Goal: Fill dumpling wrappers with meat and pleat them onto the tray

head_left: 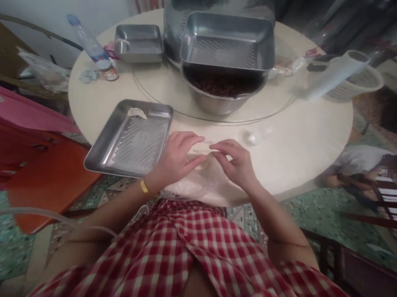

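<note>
Both of my hands rest at the near edge of a round cream table [302,140]. My left hand [176,156] and my right hand [234,161] pinch a thin pale wrapper [205,146] between their fingertips, above a clear plastic packet [200,182] lying on the table edge. Just left of my left hand lies a ribbed steel tray [132,140] with one folded dumpling [137,113] at its far edge. Behind the hands stands a steel bowl [221,101] of dark filling [222,84], with a deep steel pan [229,41] resting across its rim.
A smaller steel tray [139,42], a plastic bottle [87,38] and a small jar [108,70] sit at the far left. A white basket [358,83] and a white roll [335,71] lie far right. An orange chair [47,176] stands left; a person crouches on the floor right.
</note>
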{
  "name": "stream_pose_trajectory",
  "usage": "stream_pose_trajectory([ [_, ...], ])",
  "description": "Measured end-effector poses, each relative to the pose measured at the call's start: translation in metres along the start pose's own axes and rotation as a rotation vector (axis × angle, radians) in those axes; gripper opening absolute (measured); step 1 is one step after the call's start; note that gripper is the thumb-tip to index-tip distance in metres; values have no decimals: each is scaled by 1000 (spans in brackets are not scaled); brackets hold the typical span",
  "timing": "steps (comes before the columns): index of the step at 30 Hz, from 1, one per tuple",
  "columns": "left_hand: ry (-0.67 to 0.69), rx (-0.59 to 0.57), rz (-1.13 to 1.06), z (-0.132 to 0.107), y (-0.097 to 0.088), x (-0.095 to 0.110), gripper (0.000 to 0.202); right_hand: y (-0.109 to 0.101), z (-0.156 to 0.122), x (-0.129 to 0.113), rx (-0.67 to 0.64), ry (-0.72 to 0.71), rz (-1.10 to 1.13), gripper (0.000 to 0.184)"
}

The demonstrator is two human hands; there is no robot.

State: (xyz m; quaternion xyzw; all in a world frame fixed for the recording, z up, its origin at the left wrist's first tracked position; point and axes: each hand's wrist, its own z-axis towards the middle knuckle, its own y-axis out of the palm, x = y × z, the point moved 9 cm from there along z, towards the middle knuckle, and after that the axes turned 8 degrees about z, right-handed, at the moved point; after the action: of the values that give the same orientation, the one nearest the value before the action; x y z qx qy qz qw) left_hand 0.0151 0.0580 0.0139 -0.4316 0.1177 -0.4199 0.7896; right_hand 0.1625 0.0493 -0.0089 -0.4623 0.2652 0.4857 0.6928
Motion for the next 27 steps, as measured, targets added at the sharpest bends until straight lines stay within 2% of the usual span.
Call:
stream_pose_trajectory([
  [3, -8, 18, -68, -3, -8, 5, 41, -5, -6, -15, 60, -43, 37, 17],
  [6, 2, 99, -40, -8, -19, 9, 26, 0, -8, -17, 53, 13, 148, 16],
  [10, 43, 126, 139, -15, -20, 12, 12, 14, -10, -2, 36, 180, 277, 16],
  [16, 145, 244, 282, -27, -17, 12, 21, 28, -12, 23, 49, 400, 456, 14],
  [21, 117, 157, 302, -27, -1, 3, 28, 34, -12, 37, 36, 545, 557, 27],
  [27, 50, 159, 267, -20, 0, 1, 15, 34, -14, 42, 18, 527, 534, 33],
])
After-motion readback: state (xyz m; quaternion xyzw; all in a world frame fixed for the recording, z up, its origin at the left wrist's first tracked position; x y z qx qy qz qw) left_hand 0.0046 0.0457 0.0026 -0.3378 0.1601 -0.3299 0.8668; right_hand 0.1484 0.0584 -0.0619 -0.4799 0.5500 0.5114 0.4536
